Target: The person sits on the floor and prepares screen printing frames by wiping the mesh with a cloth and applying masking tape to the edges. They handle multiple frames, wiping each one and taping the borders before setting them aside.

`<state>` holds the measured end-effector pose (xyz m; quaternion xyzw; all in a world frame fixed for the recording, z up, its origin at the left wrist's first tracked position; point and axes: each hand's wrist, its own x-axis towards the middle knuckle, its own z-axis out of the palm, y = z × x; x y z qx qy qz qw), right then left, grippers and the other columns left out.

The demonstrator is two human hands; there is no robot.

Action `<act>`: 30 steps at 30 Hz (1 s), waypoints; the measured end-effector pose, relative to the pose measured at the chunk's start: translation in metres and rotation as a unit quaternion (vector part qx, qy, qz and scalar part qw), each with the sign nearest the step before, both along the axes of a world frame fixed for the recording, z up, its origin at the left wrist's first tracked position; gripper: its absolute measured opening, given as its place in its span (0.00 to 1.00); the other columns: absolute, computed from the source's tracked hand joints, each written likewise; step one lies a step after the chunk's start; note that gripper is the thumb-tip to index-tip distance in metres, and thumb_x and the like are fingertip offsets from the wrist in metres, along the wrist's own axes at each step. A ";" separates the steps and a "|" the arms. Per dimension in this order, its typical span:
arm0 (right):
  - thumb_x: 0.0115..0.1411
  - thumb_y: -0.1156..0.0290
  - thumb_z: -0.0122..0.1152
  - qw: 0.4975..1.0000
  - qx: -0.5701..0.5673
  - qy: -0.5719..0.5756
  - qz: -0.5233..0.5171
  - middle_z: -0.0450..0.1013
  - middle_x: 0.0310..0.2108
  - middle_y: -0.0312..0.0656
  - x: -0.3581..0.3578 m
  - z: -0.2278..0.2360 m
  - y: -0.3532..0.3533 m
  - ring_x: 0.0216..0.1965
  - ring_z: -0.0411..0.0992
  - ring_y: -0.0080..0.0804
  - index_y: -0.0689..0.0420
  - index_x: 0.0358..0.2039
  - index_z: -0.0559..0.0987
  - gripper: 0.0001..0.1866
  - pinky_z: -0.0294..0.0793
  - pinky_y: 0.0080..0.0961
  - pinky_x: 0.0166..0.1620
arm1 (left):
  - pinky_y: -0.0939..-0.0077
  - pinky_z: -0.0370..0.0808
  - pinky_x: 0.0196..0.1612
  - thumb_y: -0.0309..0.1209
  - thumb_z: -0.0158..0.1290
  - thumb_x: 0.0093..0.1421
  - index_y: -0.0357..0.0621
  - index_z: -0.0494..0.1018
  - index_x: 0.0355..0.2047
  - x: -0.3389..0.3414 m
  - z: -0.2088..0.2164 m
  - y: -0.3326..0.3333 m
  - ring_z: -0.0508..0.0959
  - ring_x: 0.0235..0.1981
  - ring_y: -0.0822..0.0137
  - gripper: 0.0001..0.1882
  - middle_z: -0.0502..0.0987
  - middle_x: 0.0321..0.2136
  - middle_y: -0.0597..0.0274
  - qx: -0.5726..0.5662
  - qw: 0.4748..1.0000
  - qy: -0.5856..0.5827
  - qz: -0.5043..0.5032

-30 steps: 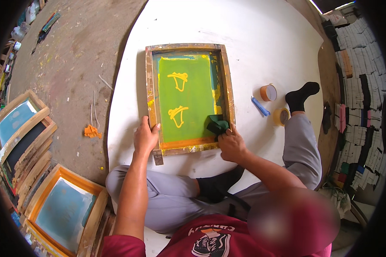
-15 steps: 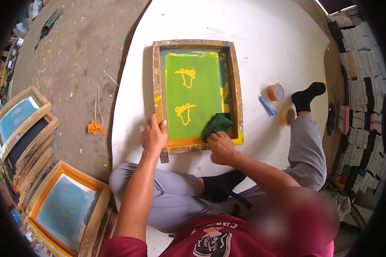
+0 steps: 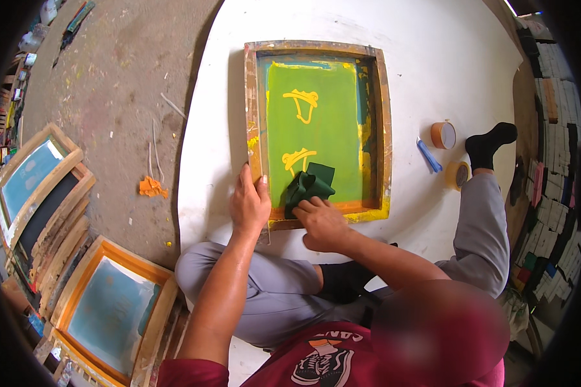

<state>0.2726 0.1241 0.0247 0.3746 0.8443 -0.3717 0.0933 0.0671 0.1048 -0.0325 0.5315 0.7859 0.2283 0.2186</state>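
1. Two hands: the right hand [image 3: 323,224] pinches the cloth [image 3: 311,183], bunched just beyond it.
2. The left hand [image 3: 250,201] clasps the frame [image 3: 252,109] by its left side.
3. The frame's long axis runs away from both; the cloth lies inside its near end.

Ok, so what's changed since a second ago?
The right hand moved the dark green cloth leftward along the inside bottom of the rectangular wooden-framed green screen, from near its lower right corner toward the lower left, now partly covering the lower yellow line drawing. The left hand keeps its grip on the screen's left side.
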 end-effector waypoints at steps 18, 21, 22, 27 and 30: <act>0.42 0.73 0.62 0.994 -0.068 0.085 0.023 0.75 0.48 0.46 0.004 0.002 0.011 0.52 0.71 0.51 0.60 0.55 0.78 0.33 0.75 0.44 0.56 | 0.44 0.76 0.52 0.40 0.51 0.72 0.35 0.63 0.66 0.001 0.010 0.004 0.78 0.52 0.33 0.29 0.76 0.55 0.33 -0.035 0.999 -0.032 0.011; 0.42 0.73 0.66 0.998 -0.043 -0.015 0.041 0.74 0.48 0.48 0.014 0.012 0.010 0.55 0.71 0.47 0.64 0.52 0.78 0.31 0.77 0.41 0.55 | 0.44 0.75 0.54 0.42 0.50 0.73 0.34 0.63 0.66 0.003 0.017 0.007 0.77 0.54 0.33 0.29 0.76 0.56 0.33 -0.049 0.998 -0.042 0.018; 0.43 0.73 0.65 0.999 -0.028 0.004 0.040 0.73 0.48 0.49 0.009 0.010 0.007 0.55 0.71 0.47 0.64 0.51 0.78 0.30 0.76 0.41 0.55 | 0.44 0.75 0.54 0.42 0.50 0.73 0.34 0.63 0.66 0.004 0.017 0.007 0.77 0.54 0.32 0.30 0.76 0.56 0.33 -0.052 0.998 -0.042 0.018; 0.47 0.73 0.62 0.997 -0.016 0.018 0.068 0.72 0.46 0.49 -0.049 0.006 -0.005 0.52 0.70 0.47 0.65 0.44 0.79 0.21 0.73 0.39 0.54 | 0.44 0.75 0.55 0.43 0.50 0.73 0.34 0.63 0.67 0.003 0.014 0.007 0.77 0.54 0.33 0.30 0.76 0.57 0.33 -0.043 0.998 -0.040 0.014; 0.45 0.74 0.62 0.998 0.022 0.004 0.063 0.72 0.45 0.48 -0.031 0.006 -0.007 0.50 0.71 0.47 0.65 0.46 0.78 0.24 0.73 0.39 0.54 | 0.44 0.74 0.56 0.43 0.50 0.73 0.34 0.63 0.68 0.000 0.013 0.005 0.77 0.55 0.33 0.31 0.75 0.57 0.33 -0.053 0.997 -0.045 0.019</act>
